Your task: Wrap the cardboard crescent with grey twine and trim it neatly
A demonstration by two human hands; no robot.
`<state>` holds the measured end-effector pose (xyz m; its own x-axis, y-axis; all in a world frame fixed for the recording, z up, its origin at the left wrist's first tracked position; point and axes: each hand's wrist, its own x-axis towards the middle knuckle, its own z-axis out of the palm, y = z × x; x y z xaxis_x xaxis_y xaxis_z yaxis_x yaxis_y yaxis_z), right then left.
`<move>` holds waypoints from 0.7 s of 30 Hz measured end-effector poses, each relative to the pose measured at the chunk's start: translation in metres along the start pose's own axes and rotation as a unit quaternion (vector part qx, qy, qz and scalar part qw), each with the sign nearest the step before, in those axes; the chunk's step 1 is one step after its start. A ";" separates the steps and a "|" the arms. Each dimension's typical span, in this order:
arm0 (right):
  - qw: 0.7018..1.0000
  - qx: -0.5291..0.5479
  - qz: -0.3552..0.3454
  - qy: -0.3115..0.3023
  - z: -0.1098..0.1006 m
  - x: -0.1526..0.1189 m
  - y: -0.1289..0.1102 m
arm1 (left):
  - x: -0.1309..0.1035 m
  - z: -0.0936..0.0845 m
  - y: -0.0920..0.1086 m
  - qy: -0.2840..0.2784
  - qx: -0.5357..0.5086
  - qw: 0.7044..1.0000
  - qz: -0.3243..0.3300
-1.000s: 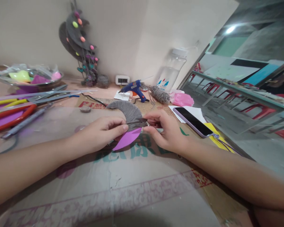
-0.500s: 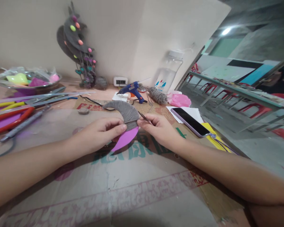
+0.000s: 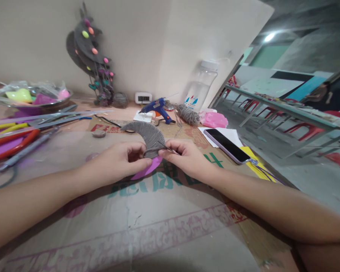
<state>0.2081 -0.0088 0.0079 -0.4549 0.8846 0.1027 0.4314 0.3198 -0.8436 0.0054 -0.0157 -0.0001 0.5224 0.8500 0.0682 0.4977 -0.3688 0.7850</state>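
A crescent shape [image 3: 149, 135], wound with grey yarn over its upper part, is held above the cardboard. Its lower tip is bare purple [image 3: 147, 169]. My left hand [image 3: 130, 158] pinches the crescent's left edge, thumb on the front by the border of yarn and purple. At the right edge my right hand [image 3: 181, 154] is closed on the crescent with thumb and fingertips; a thin dark pointed thing [image 3: 166, 146] sticks out between its fingers. What that thin thing is cannot be made out.
A blue glue gun [image 3: 161, 109], a yarn bundle [image 3: 188, 114] and a water bottle [image 3: 200, 86] stand behind. The phone [image 3: 227, 146] lies right. Red-handled scissors [image 3: 24, 145] and a bowl [image 3: 35, 105] are left. Decorated crescents [image 3: 87, 49] hang at the wall. A person [image 3: 319, 96] is far right.
My right hand has shifted slightly left over the crescent's edge, and the thin dark thing now crosses the yarn. Less of the purple tip shows. My left thumb stays on the crescent.
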 end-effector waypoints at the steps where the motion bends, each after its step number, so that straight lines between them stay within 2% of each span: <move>1: 1.000 0.006 0.003 0.000 0.000 0.000 0.000 | 0.000 0.000 0.000 0.000 -0.016 1.000 0.000; 6: 1.000 0.022 0.015 0.002 0.000 0.000 0.001 | 0.002 -0.002 0.000 0.035 -0.155 0.987 -0.008; 12: 0.999 -0.023 -0.026 0.001 0.000 0.000 0.003 | 0.005 -0.005 -0.002 0.020 -0.056 0.998 0.009; 15: 0.999 -0.029 -0.033 0.012 0.000 0.001 0.003 | 0.006 -0.004 -0.003 0.000 -0.065 0.998 -0.006; 18: 0.997 -0.040 -0.048 0.043 0.000 -0.001 0.003 | 0.007 -0.003 -0.002 0.005 -0.071 0.997 -0.017; 21: 0.987 -0.093 -0.118 0.062 -0.002 -0.006 0.002 | 0.007 -0.004 -0.001 0.012 -0.091 0.996 -0.021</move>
<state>0.2134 -0.0124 0.0064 -0.4657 0.8092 0.3582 0.4662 0.5683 -0.6779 0.0058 -0.0082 0.0021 0.4854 0.8731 0.0467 0.3829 -0.2603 0.8864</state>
